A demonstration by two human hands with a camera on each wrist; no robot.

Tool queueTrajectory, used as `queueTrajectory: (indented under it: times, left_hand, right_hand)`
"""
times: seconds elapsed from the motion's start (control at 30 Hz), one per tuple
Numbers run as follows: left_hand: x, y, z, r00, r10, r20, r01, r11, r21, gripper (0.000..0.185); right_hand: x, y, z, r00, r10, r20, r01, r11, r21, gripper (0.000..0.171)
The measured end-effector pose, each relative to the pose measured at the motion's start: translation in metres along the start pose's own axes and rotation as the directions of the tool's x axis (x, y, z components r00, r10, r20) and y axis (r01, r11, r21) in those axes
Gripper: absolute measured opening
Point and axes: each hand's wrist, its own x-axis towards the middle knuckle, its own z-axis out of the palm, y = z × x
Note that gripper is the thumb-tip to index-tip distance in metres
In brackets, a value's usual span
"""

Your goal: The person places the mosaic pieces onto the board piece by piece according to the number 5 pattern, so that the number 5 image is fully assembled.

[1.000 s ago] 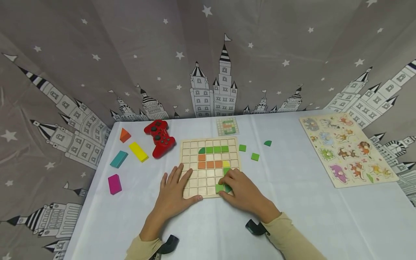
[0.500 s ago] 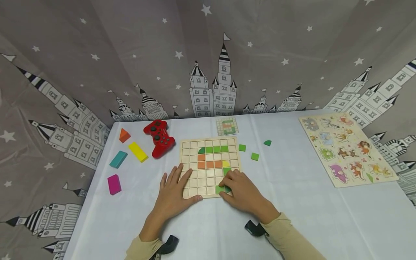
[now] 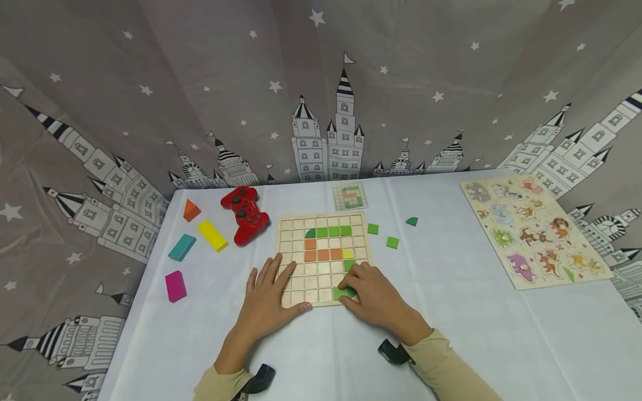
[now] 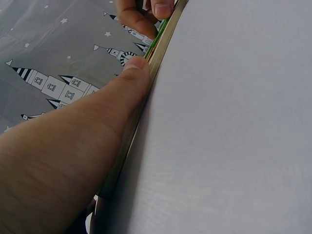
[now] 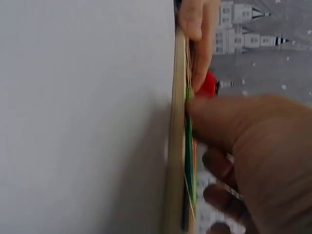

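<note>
A wooden grid board (image 3: 298,281) lies flat on the table. My left hand (image 3: 271,292) rests spread on its left side, fingertips on the squares and thumb along the front edge; in the left wrist view that thumb (image 4: 136,66) presses at the board's side. At the near right corner, my right hand (image 3: 378,295) has its fingers curled, thumb and index finger pinching a green square tile (image 3: 338,293) at the board's surface. Beside it sits a dark green quarter-round tile (image 3: 353,292), partly hidden under the fingers. Further up lie green tiles (image 3: 334,231), orange tiles (image 3: 323,255) and a yellow tile (image 3: 348,254).
Loose green squares (image 3: 393,243) and a dark green quarter-round piece (image 3: 412,221) lie right of the board. A pattern card (image 3: 350,196) sits behind it. At left are a red game controller (image 3: 247,216) and several coloured blocks (image 3: 213,236); an animal puzzle (image 3: 536,231) lies far right.
</note>
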Motion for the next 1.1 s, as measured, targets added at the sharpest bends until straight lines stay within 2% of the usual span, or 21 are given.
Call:
queueTrajectory:
  times: [0.17,0.33,0.43,0.53,0.77,1.0,1.1]
  left_hand:
    - [0.0,0.0,0.0,1.0,0.004,-0.001,-0.004,1.0,0.005,0.1]
    - [0.0,0.0,0.0,1.0,0.005,-0.003,-0.005,1.0,0.002,0.1]
    - [-0.001,0.0,0.0,1.0,0.005,-0.006,-0.005,1.0,-0.004,0.1]
    - [-0.001,0.0,0.0,1.0,0.007,-0.011,-0.007,1.0,-0.006,0.1]
    - [-0.001,-0.001,0.001,1.0,0.007,-0.01,-0.007,1.0,0.003,0.1]
    - [0.0,-0.002,-0.001,1.0,0.023,-0.019,-0.023,1.0,0.006,0.103]
    - [0.001,-0.002,-0.001,1.0,0.029,-0.004,-0.029,1.0,0.01,0.106]
  right_hand:
    - [0.0,0.023,-0.016,0.998,0.015,-0.054,-0.013,0.999,0.047,0.025]
    - [-0.003,0.066,-0.029,0.972,0.176,-0.155,-0.163,0.982,0.096,0.027]
    - [-0.006,0.086,-0.033,0.947,0.27,-0.171,-0.252,0.96,0.122,0.033]
    - [-0.007,0.099,-0.032,0.93,0.325,-0.175,-0.299,0.941,0.157,0.04]
    - [-0.002,0.108,-0.021,0.909,0.373,-0.187,-0.341,0.923,0.18,0.047]
    - [0.006,0.105,-0.016,0.875,0.43,-0.222,-0.411,0.903,0.126,0.035]
    - [0.006,0.104,-0.015,0.882,0.419,-0.216,-0.403,0.908,0.114,0.033]
